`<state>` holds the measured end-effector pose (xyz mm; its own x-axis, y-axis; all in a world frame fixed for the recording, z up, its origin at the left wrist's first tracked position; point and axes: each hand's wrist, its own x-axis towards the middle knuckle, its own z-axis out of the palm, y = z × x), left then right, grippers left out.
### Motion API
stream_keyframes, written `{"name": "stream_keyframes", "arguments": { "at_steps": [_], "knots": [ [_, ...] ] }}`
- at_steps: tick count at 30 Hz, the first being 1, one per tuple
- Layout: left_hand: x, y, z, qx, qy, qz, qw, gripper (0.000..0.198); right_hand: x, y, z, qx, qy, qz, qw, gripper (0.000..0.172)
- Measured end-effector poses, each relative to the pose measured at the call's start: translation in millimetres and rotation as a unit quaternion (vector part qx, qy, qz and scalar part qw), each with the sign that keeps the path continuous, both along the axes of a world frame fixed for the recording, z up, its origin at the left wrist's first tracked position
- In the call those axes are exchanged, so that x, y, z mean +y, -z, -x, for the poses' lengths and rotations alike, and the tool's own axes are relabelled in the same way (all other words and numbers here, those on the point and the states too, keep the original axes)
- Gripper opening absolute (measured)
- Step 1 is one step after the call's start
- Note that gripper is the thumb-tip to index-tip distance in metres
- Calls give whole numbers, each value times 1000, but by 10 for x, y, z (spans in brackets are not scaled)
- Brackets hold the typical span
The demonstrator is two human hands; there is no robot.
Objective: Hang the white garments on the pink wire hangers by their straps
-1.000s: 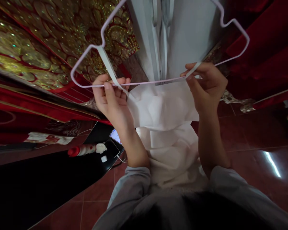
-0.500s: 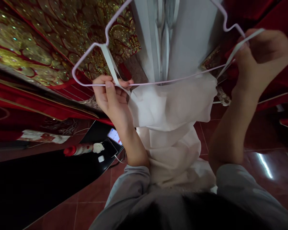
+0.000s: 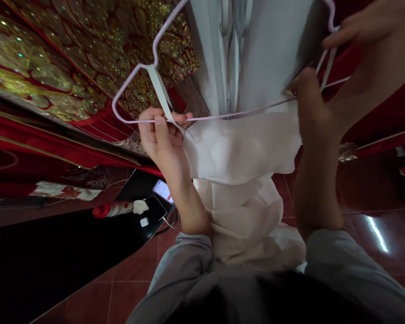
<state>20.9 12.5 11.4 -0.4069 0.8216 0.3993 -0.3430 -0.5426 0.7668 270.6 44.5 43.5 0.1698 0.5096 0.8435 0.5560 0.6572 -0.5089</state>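
A thin pale hanger (image 3: pixel 135 72) hangs in front of me with a white garment (image 3: pixel 243 180) draped below its bottom bar. My left hand (image 3: pixel 162 139) pinches the garment's left strap (image 3: pixel 160 92) against the bottom bar; that strap runs up to the hanger's left shoulder notch. My right hand (image 3: pixel 361 63) is raised at the hanger's right shoulder and holds the right strap (image 3: pixel 326 63) between thumb and fingers, right at the notch.
Red and gold embroidered garments (image 3: pixel 70 67) hang at the left, dark red fabric (image 3: pixel 384 117) at the right. A white post (image 3: pixel 256 49) stands behind the hanger. A black table (image 3: pixel 54 252) holds a phone (image 3: pixel 163 190), a bottle (image 3: pixel 116 209) and a small charger. The floor is red tile.
My right hand has carried the right strap up and to the right, from the bottom bar to the hanger's right shoulder. My left hand has stayed on the left strap.
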Motion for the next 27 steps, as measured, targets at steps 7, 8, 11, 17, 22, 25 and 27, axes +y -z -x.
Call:
{"name": "stream_keyframes", "arguments": {
  "at_steps": [7,8,11,17,22,25,27],
  "knots": [
    [9,68,-57,37,-56,-6,998,8,-374,367,429,-181,-93,136,970,32],
    [5,99,-45,55,-71,-16,996,9,-384,415,452,-180,-82,133,971,33],
    [-76,154,16,151,-127,-22,980,18,-388,532,482,-159,-59,96,981,37],
    [-378,-209,173,225,-64,34,972,35,-404,634,501,-141,-34,109,983,41],
    [-255,-633,420,99,108,55,988,44,-389,689,525,-141,-32,113,983,41],
    [-153,-643,502,18,90,40,995,73,-361,722,525,-131,-44,109,984,42],
    [-133,-532,495,-20,20,41,999,73,-348,731,515,-125,-49,108,985,42]
  ]
}}
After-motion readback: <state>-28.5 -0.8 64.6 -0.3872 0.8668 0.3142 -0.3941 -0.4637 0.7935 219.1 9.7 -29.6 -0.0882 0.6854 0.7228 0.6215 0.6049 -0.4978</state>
